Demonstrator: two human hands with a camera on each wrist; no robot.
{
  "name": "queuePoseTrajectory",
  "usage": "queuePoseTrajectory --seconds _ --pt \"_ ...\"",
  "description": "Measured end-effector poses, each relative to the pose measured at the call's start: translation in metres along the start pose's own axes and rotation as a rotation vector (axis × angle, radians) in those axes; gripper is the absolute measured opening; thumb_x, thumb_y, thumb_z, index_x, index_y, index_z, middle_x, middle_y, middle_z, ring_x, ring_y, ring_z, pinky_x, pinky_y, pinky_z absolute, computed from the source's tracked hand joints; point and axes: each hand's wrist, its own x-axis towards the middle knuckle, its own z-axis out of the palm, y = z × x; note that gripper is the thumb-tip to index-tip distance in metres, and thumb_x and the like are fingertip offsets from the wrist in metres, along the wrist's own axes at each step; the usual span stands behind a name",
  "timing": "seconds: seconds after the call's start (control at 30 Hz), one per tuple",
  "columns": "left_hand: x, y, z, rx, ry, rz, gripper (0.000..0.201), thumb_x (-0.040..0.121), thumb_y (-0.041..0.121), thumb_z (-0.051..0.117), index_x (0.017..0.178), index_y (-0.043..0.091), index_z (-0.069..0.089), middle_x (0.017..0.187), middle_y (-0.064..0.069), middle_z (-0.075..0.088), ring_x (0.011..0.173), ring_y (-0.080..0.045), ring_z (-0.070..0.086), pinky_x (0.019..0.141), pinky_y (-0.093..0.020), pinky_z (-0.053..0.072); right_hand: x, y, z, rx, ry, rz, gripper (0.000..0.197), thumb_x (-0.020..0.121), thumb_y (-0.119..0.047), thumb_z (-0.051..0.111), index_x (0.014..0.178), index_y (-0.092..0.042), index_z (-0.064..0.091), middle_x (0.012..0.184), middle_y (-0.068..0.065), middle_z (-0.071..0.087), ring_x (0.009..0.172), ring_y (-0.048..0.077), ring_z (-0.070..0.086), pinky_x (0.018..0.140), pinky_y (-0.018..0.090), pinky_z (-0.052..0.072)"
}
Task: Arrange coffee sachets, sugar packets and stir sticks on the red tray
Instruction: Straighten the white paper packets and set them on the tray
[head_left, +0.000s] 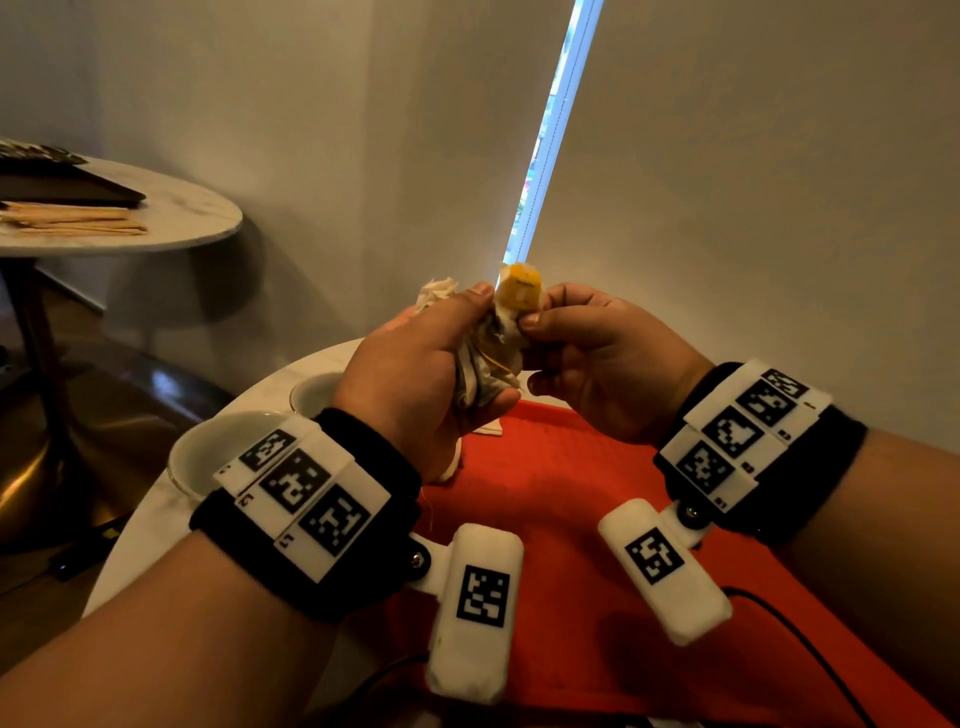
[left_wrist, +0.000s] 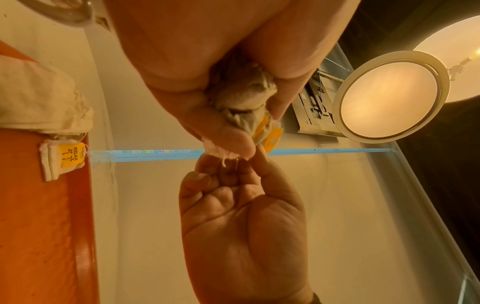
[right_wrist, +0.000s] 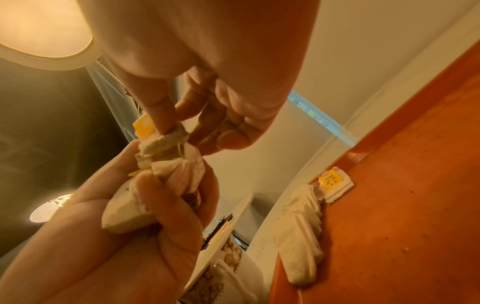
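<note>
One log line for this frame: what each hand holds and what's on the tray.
left hand: grips white cloth sachets | right hand: pinches yellow-tagged sachet top | red plastic tray: one sachet at edge

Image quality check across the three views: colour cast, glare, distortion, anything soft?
Head view: dim and neutral, blown-out window slit, edges bowed by the wide lens. Left wrist view: strong orange cast, lamp glares, left hand close and soft. Right wrist view: same warm cast, right hand blurred, red tray sharp.

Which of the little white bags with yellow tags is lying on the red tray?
The white cloth sachet with the yellow RELAX tag at the red tray's edge. The others are bunched in the left hand.
</note>
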Motion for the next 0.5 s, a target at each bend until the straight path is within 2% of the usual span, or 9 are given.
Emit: queuePoseTrajectory --seconds 0.13,0.2,0.27,0.33,0.43,0.5 --pt "0.001 -0.0014 -0.0019 0.009 0.012 0.021 0.031 0.094 0.033 0.063 0.115 0.01 0.066 0.087 -0.013 0.07 0.064 -0.018 0.067 0.052 -0.027 0.054 -0.0022 0.0002 -0.0021 -0.014 -0.001 -0.013 0.009 0.088 0.001 0.056 0.089 -0.008 0.057 0.082 0.01 0.071 0.071 0.023 0.068 0.056 0.029 0.047" --pt "0.001 -0.0024 -0.002 0.026 -0.009 0.059 0.023 0.095 0.027 0.061 0.11 0.01 0.067 0.088 -0.011 0.071 0.066 -0.017 0.069 0.055 -0.029 0.055 -0.0032 -0.0001 -0.0033 -0.012 0.0 -0.014 0.01 0.09 0.001 0.054 0.09 -0.008 0.057 0.082 0.01 0.072 0.072 0.023 0.07 0.057 0.03 0.047" --pt "0.0002 -0.0016 -0.0016 0.019 0.018 0.06 0.018 0.095 0.025 0.062 0.104 0.011 0.068 0.085 -0.014 0.071 0.06 -0.018 0.068 0.052 -0.028 0.055 -0.004 0.0 -0.0038 -0.01 0.004 -0.012 0.011 0.09 0.001 0.051 0.089 -0.009 0.056 0.083 0.011 0.072 0.072 0.024 0.071 0.057 0.031 0.047" --pt "0.001 -0.0011 -0.0023 0.011 0.056 0.049 0.016 0.094 0.026 0.063 0.099 0.011 0.068 0.081 -0.017 0.069 0.054 -0.018 0.065 0.049 -0.026 0.053 -0.0044 0.0008 -0.0029 -0.008 0.011 -0.014 0.011 0.088 0.0 0.053 0.087 -0.01 0.057 0.081 0.012 0.071 0.071 0.024 0.069 0.057 0.031 0.046" --pt "0.0009 -0.0016 -0.0019 0.061 0.059 0.072 0.012 0.095 0.024 0.061 0.093 0.015 0.069 0.091 -0.019 0.068 0.058 -0.018 0.066 0.051 -0.027 0.052 -0.0039 0.0034 -0.0019 0.014 0.027 -0.009 0.013 0.077 0.0 0.06 0.085 -0.01 0.056 0.078 0.013 0.067 0.069 0.025 0.064 0.057 0.032 0.043" --pt "-0.0007 -0.0008 -0.0008 0.023 0.041 0.052 0.02 0.094 0.028 0.063 0.104 0.012 0.069 0.086 -0.016 0.068 0.057 -0.018 0.064 0.05 -0.026 0.052 -0.0036 0.0048 -0.0014 0.019 0.026 -0.01 0.016 0.075 0.0 0.061 0.086 -0.009 0.056 0.077 0.012 0.066 0.066 0.024 0.064 0.056 0.032 0.043"
